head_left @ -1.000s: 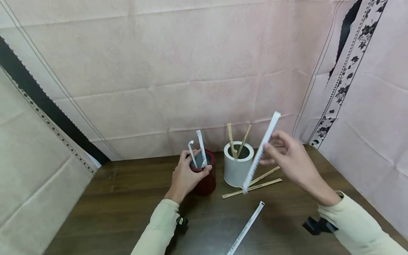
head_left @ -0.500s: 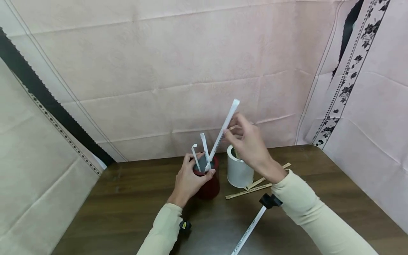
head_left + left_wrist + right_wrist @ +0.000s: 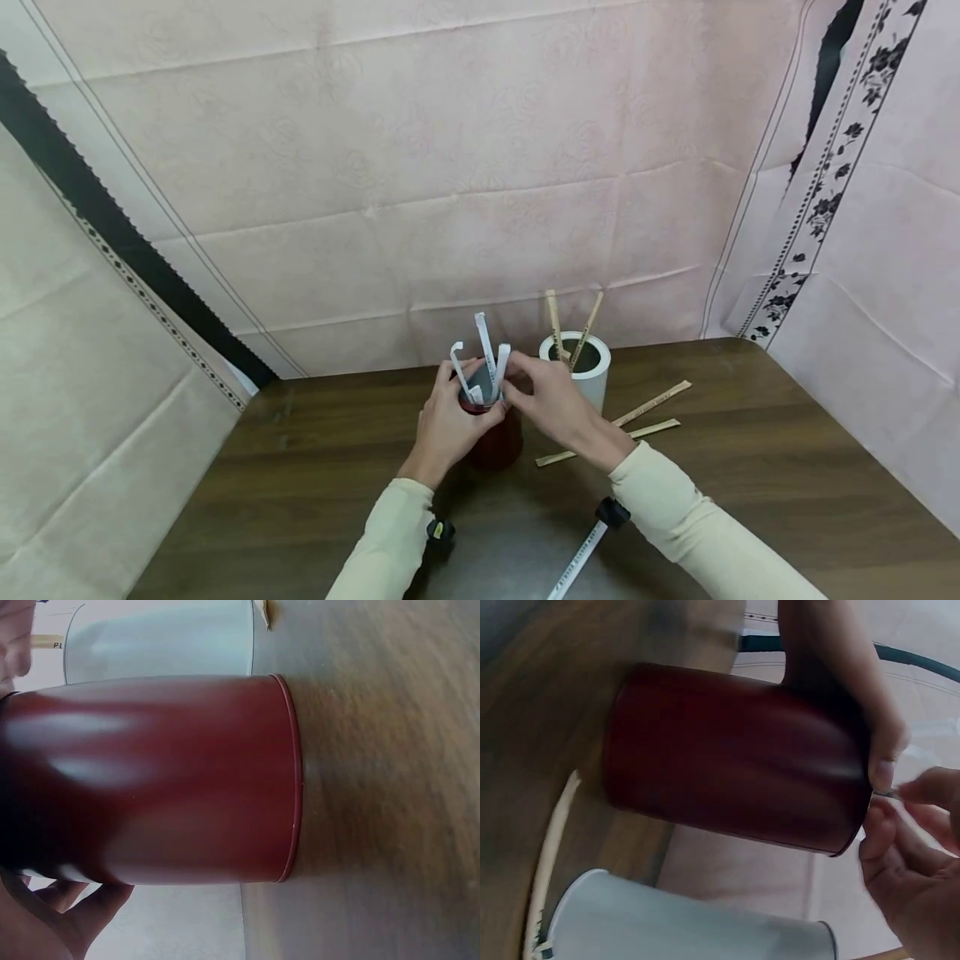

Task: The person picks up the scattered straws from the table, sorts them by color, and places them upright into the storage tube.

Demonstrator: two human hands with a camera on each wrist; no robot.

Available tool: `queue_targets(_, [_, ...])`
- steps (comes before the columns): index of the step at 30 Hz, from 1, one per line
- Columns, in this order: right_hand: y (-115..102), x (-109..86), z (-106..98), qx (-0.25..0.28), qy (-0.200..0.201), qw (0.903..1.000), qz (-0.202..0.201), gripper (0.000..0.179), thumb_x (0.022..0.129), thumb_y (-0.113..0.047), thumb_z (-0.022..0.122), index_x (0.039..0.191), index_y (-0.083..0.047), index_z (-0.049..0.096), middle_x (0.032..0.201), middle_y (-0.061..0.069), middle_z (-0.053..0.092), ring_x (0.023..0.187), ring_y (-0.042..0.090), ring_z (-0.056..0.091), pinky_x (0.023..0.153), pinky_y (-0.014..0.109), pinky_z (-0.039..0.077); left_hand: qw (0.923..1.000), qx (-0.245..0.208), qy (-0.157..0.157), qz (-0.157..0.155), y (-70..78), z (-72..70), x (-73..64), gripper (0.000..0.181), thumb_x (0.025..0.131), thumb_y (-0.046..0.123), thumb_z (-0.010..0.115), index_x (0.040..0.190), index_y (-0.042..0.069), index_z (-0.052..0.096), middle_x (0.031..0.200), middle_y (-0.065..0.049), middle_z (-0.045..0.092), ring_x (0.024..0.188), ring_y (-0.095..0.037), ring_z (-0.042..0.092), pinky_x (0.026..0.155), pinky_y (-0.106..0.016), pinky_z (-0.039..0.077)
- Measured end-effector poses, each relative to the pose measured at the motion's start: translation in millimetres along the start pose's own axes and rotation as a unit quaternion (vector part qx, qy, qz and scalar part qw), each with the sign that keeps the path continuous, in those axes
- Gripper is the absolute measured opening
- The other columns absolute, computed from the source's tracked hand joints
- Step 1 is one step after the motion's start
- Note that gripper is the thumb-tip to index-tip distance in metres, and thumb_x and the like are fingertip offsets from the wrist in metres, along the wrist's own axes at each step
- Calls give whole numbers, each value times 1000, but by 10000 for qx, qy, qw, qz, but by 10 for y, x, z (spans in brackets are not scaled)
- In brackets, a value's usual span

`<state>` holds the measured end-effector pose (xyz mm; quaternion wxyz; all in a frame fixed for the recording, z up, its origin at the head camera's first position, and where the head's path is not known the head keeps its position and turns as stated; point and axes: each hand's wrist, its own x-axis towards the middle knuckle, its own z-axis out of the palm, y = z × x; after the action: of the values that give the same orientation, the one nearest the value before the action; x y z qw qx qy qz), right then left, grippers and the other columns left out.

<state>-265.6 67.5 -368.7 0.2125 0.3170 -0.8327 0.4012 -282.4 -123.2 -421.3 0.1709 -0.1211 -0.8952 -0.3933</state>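
Note:
My left hand grips the dark red cup round its rim, thumb on the near side. The cup stands on the table. Two white paper-wrapped sticks, one with a bent top and one straight, lean inside it. My right hand is at the rim, pinching a third white paper-wrapped stick whose lower part is down in the cup. In the right wrist view the right fingers meet at the mouth of the red cup, close to the left thumb.
A white cup with two beige paper-wrapped sticks stands right of the red one. Two more beige sticks lie beside it. Another white stick lies nearer on the table, partly under the right wrist's camera. Pale cloth hangs behind.
My right hand has moved left from beside the white cup to the red cup, lowering the white paper-wrapped stick into it. The left hand keeps its grip on the red cup.

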Motion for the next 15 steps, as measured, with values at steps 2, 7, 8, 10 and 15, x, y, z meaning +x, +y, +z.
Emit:
queue_targets(2, [32,-60,-15,-203,-99,9997,-36,16,96,2,70,110,-5,74,102,5,76,84,12,69,74,33,58,10000,-19,-7,-30,-1,20,-2,70,84,53,83,147,30,63,146,7,47,122,-24,64,92,-55,54])
queue_targets(7, [10,-242,-222,-280,-147,9995,10,23,96,7,66,115,-2,74,105,8,70,77,11,61,67,27,54,10000,-24,-64,-23,5,48,5,72,84,58,82,148,31,63,143,5,48,117,-27,64,89,-54,55])
queue_targets(8, [-5,-278,-288,-265,-148,9995,49,23,96,7,67,115,-3,74,105,8,71,77,11,62,67,26,54,10000,-26,-75,-7,8,47,9,72,84,59,81,148,31,63,143,5,48,117,-27,64,89,-54,55])
queue_targets(10, [-29,-343,-428,-188,-189,9996,115,22,97,6,69,115,-5,75,105,4,72,78,10,65,69,27,57,9999,-53,-89,16,13,40,20,71,84,59,81,147,32,63,143,5,48,119,-28,63,91,-56,55])
queue_targets(15, [-4,-479,-758,292,-1050,9935,315,17,100,-3,69,111,-14,76,101,-6,75,86,6,68,75,28,59,10000,-59,-69,-21,-12,-4,24,71,85,60,80,147,32,63,144,4,48,123,-28,62,93,-61,53])
